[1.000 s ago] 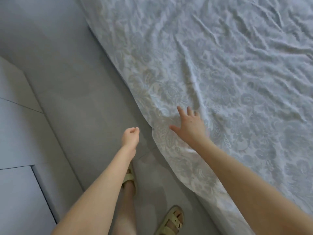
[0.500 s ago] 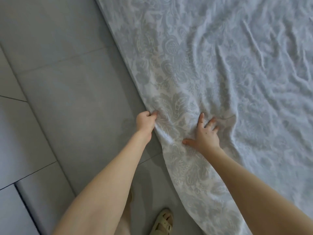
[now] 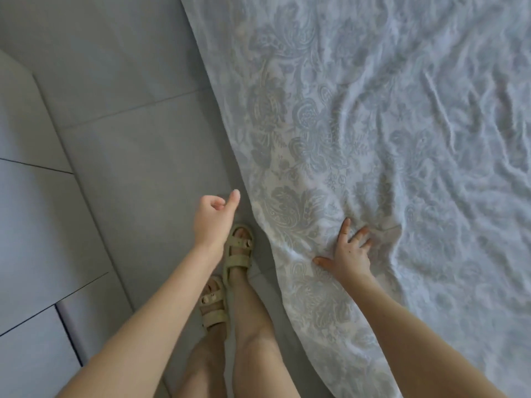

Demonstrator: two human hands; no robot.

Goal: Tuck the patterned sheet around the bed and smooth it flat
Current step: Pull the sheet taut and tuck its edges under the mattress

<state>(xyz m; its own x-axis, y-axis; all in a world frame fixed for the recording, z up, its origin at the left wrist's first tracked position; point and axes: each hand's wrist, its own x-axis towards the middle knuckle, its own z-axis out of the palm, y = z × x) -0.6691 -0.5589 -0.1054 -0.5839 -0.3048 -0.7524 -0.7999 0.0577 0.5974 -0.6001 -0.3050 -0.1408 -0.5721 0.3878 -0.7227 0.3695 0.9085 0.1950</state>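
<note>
Patterned sheet (image 3: 373, 139) covers bed, its edge draping diagonally over the side toward the tiled floor (image 3: 129, 139), still wrinkled. Right hand (image 3: 349, 252) pressed flat on sheet near that edge, fingers (image 3: 344, 228) spread open. Left hand (image 3: 214, 215) off the sheet, over floor, fingers loosely curled, gripping nothing. Sandals (image 3: 238, 251) just beside hanging edge; floor to the left open

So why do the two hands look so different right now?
The right hand lies flat on the pale blue patterned cotton sheet with its fingers spread; the left hand hangs over the grey tiled floor, touching nothing. The left hand's fingers are loosely curled, thumb out; the right hand's are straight. Both are bare and empty.
</note>
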